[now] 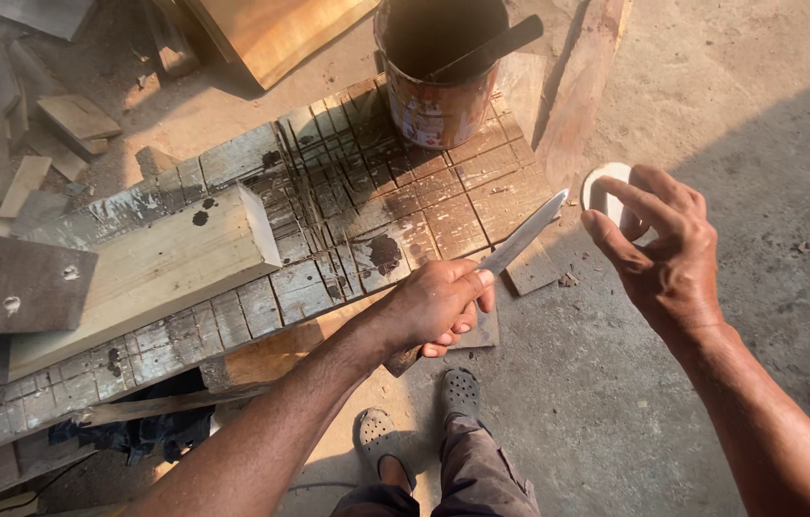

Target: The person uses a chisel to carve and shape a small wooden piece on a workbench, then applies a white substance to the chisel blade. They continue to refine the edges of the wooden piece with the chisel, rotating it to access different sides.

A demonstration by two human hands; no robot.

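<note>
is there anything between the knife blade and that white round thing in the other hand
Nothing visible. The knife in the left hand points toward the white round piece held by the right hand; only bare concrete floor shows in the gap.

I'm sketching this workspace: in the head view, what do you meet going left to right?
Dark square board → pale timber block → left hand holding a knife → white round object pinched by the right hand.
</note>
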